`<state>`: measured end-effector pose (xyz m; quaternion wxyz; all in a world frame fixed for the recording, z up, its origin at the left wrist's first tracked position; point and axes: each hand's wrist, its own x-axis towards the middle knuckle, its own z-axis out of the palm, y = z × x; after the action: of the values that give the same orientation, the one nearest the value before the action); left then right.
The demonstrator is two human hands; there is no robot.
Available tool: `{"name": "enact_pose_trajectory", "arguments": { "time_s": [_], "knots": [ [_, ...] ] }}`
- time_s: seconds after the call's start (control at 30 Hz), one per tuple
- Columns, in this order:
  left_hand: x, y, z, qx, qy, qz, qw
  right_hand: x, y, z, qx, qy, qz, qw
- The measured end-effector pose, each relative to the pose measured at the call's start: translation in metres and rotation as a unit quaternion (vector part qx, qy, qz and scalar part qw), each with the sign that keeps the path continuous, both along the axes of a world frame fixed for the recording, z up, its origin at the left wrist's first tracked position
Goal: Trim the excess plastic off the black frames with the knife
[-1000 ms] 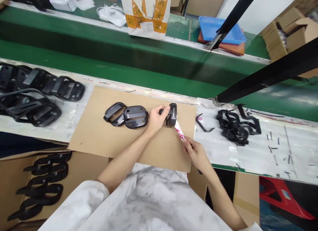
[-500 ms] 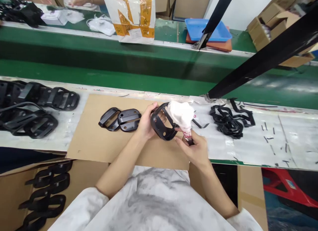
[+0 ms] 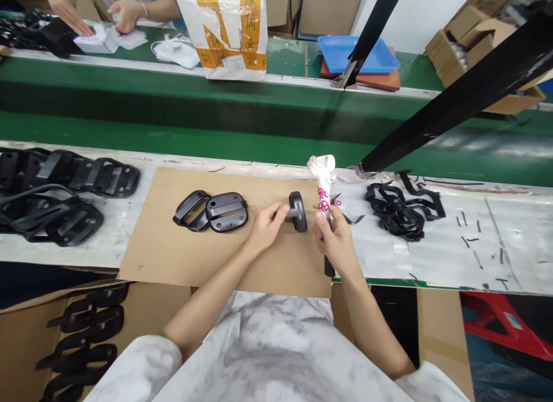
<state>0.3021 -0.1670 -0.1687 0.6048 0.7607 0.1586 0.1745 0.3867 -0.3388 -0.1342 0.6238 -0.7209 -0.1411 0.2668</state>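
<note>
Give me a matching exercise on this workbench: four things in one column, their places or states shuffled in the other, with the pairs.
1. Left hand
2. Right hand
3. Blue tray
4. Heap of black strips

A. Partly behind a black post
B. Gripping a black part
C. Right of the cardboard sheet
D. Gripping a white-wrapped tool

Pairs: 1-B, 2-D, 3-A, 4-C.

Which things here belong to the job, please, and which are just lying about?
Likely the job's:
black frame in the left hand
white-wrapped tool in the right hand
two more frames
cardboard sheet

Probably just lying about:
blue tray
taped parcel
</note>
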Motion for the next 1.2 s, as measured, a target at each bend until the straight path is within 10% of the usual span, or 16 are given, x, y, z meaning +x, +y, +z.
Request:
{"name": "enact_pose_trajectory", "arguments": {
  "time_s": [0.17,1.2],
  "knots": [
    [0.030,0.013,-0.004,-0.083,-0.039,0.104,0.990,-0.004,-0.030,-0.004,-0.048,0.011,0.008,0.999],
    [0.035,0.025,-0.005,-0.109,-0.038,0.106,0.988,0.005,-0.039,-0.016,-0.180,-0.074,0.139,0.971]
  ]
}}
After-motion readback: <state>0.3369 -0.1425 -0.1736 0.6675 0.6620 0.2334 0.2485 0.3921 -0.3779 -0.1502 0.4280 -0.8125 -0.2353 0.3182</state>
